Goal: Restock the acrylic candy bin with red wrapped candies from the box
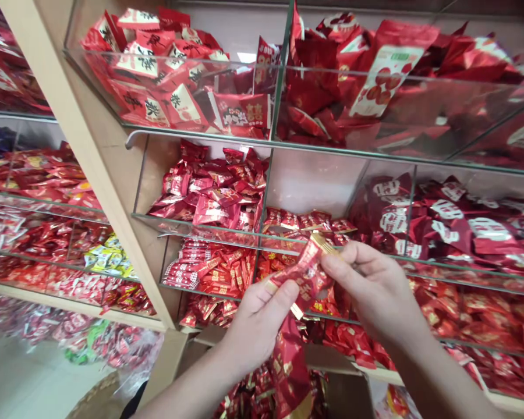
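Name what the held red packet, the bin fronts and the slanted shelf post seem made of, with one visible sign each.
Red packet: probably metallised plastic film; shiny, creased, gold ends.
Bin fronts: clear glass or acrylic; contents show through, with reflections.
Shelf post: likely wood or laminate; matte pale beige.

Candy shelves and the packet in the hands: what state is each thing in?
Red candy packet: sealed, held up between both hands.
Left hand: pinching the packet's lower end.
Right hand: pinching the packet's upper end.
Top-left bin: heaped with red-and-white packets.
Top-right bin: full of red bags.
Middle bin: piled with small red candies.
Yellow candies: heaped in a left shelf bin.
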Demonstrator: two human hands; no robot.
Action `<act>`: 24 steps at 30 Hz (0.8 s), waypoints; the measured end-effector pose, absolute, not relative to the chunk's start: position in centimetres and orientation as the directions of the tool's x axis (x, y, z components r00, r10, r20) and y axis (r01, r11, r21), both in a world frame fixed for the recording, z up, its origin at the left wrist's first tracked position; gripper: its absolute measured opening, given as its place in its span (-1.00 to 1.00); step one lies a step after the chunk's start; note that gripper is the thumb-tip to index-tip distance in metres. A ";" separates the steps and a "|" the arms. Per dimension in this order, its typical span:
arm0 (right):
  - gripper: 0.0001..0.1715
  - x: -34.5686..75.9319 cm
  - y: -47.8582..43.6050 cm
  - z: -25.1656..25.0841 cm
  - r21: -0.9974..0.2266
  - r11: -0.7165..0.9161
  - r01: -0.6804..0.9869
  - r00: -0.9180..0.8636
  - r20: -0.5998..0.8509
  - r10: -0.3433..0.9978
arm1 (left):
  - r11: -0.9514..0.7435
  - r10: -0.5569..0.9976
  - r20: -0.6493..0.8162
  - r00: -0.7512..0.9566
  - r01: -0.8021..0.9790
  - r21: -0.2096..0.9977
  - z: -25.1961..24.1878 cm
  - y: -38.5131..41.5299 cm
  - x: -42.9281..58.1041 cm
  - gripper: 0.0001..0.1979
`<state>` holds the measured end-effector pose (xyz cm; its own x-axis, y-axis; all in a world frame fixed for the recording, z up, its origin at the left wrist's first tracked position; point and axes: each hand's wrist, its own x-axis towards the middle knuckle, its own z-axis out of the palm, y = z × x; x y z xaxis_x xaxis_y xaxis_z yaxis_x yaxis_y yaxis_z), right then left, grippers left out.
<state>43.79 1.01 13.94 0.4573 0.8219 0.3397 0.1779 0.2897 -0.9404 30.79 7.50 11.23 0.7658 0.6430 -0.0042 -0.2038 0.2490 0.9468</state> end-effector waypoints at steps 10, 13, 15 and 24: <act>-0.68 42.9 -3.5 10.1 -0.695 0.400 0.597 0.171 0.598 0.783 | 0.560 0.421 -0.313 0.851 0.027 0.828 10.2 6.4 28.4 -0.46; -0.73 42.5 -3.8 9.5 -0.734 0.406 0.544 0.036 0.504 0.863 | 0.617 0.530 -0.288 0.797 -0.130 0.777 10.0 6.4 28.4 -0.55; -0.73 42.7 -3.5 10.4 -0.654 0.487 0.579 -0.053 0.566 0.823 | 0.612 0.585 -0.284 0.759 -0.184 0.769 9.8 6.6 28.4 -0.58; -0.77 48.1 9.6 18.2 -0.379 0.103 0.920 -0.014 0.230 0.973 | 0.933 0.197 -0.301 0.933 -0.085 0.349 6.3 6.5 27.1 -0.65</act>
